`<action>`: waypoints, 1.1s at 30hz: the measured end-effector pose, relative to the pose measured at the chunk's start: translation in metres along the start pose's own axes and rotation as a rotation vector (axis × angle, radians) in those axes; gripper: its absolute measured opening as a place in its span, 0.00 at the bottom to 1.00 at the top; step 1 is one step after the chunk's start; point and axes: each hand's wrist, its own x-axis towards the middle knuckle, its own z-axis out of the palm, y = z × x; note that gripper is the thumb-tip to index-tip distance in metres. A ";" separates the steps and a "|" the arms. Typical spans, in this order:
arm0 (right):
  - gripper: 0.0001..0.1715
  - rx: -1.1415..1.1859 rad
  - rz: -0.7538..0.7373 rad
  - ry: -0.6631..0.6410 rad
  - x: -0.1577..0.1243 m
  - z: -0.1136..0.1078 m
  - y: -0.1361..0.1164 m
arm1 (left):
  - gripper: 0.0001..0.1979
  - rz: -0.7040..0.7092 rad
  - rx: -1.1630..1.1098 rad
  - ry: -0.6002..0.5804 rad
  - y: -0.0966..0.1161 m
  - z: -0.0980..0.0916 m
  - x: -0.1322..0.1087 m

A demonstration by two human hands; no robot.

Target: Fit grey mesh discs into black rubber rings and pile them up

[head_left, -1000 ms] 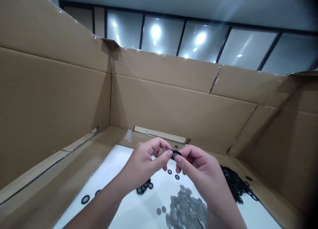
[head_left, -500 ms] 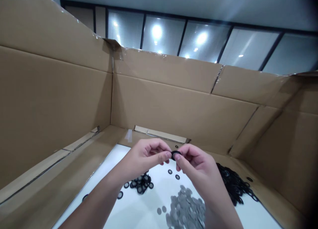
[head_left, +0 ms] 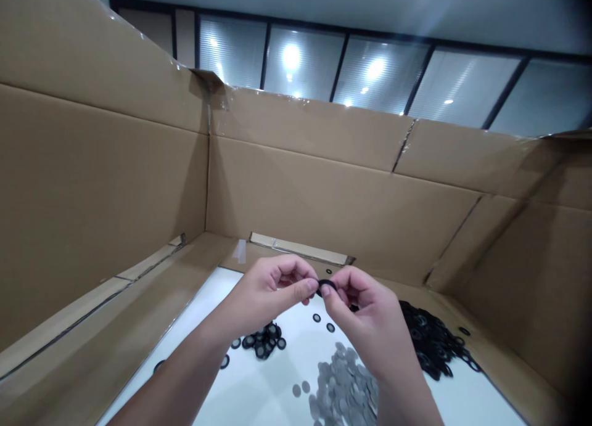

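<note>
My left hand (head_left: 268,293) and my right hand (head_left: 365,318) meet above a white surface (head_left: 240,376), both pinching one small black ring (head_left: 326,285) between thumbs and forefingers. The other fingers of each hand are curled in. Below the hands lie a small cluster of black rings (head_left: 263,343) and a heap of flat grey discs (head_left: 345,386). A larger heap of black rings (head_left: 430,339) lies to the right of my right hand. Whether a disc sits inside the held ring is hidden by my fingertips.
A tall brown cardboard box wall (head_left: 324,192) encloses the white surface on the left, back and right. Single black rings (head_left: 316,318) lie scattered near the hands. Glass ceiling panels (head_left: 296,62) with lights show above the box.
Both hands have stayed together on the ring, shifting slightly up. My left forearm has moved off the small cluster of black rings, which now shows more fully.
</note>
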 end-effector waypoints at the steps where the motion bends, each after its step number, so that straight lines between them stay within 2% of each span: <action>1: 0.13 -0.019 -0.006 0.016 -0.001 0.000 -0.001 | 0.09 0.006 0.001 0.006 -0.001 0.001 0.000; 4: 0.12 0.009 -0.011 0.018 -0.001 -0.001 0.001 | 0.09 0.019 -0.037 0.015 -0.003 0.001 0.002; 8: 0.14 0.253 0.034 -0.075 0.002 0.000 0.007 | 0.10 0.003 -0.114 -0.010 -0.002 -0.001 0.004; 11: 0.16 0.368 0.051 -0.084 0.005 0.001 0.011 | 0.10 -0.035 -0.115 -0.048 0.000 -0.004 0.003; 20: 0.19 0.334 0.050 -0.086 0.006 0.001 0.017 | 0.08 -0.053 -0.083 -0.070 0.003 -0.006 0.001; 22: 0.19 0.342 0.036 -0.091 0.006 0.001 0.018 | 0.08 0.001 0.006 -0.020 0.003 -0.006 0.000; 27: 0.13 0.410 -0.055 -0.092 0.005 -0.001 0.018 | 0.02 0.276 0.284 0.115 0.000 -0.005 0.000; 33: 0.03 0.369 -0.268 0.024 0.006 0.002 0.024 | 0.05 0.469 0.305 0.109 -0.005 -0.002 0.002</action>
